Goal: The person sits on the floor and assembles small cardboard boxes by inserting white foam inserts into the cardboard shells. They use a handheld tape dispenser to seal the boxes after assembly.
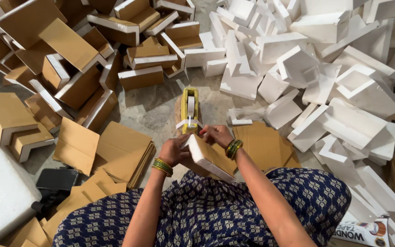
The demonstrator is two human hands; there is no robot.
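Note:
A white foam corner piece faced with brown cardboard [206, 158] rests on my lap, tilted. My left hand [173, 150] grips its left end. My right hand [216, 134] pinches a strip of tape at its upper edge, just in front of a yellow tape dispenser [189, 109] that stands on the floor with a white tape roll in it. Both wrists wear green and gold bangles.
A big heap of bare white foam corners [325, 68] fills the right and back. Cardboard-faced foam corners [78, 59] pile up at left and back left. Flat cardboard sheets [115, 148] lie near my left knee and more [264, 144] at right. A black object [56, 179] sits at lower left.

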